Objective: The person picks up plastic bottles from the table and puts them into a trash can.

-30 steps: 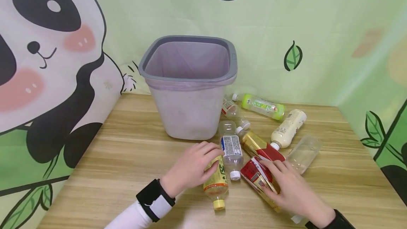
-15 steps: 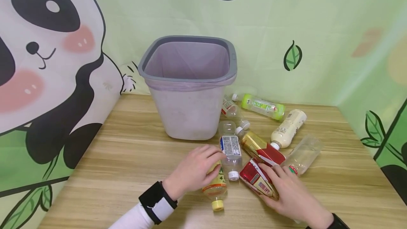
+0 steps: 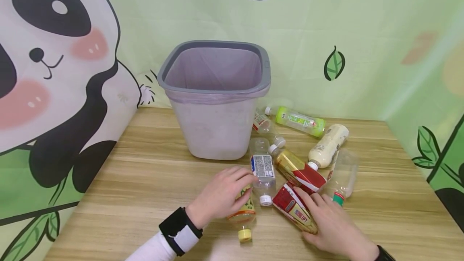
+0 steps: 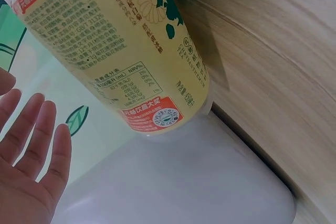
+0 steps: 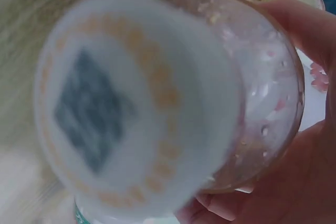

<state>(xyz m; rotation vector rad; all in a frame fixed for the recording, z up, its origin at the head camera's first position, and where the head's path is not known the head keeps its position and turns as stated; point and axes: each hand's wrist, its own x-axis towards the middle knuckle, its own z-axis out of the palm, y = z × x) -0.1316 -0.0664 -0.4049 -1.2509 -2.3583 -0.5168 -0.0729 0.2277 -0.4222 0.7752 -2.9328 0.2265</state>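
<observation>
My left hand (image 3: 224, 192) is over a yellow-labelled drink bottle (image 3: 243, 216) with a yellow cap, which lies on the table. In the left wrist view several fingers (image 4: 60, 156) extend straight beside its printed label. My right hand (image 3: 328, 218) grips a red-and-gold-labelled bottle (image 3: 294, 208); thumb and fingers go round it in the right wrist view, where its white cap (image 5: 131, 103) fills the front. A second red-and-gold bottle (image 3: 295, 168) lies just behind. A clear bottle (image 3: 342, 174) with a green cap rests beyond the right hand. Between the hands lies a white-labelled clear bottle (image 3: 264, 168).
A grey-rimmed bin (image 3: 217, 128) with a liner stands at the back of the wooden table (image 3: 145, 148). Right of it lie a clear bottle (image 3: 264, 126), a green-labelled bottle (image 3: 299, 122) and a cream bottle (image 3: 328, 146). A printed cloth backdrop (image 3: 297, 31) encloses the table.
The right hand's red-and-gold bottle has turned, showing more label. The clear bottle has swung, and its green cap now shows. The yellow-labelled bottle has shifted slightly left; the left hand barely moved.
</observation>
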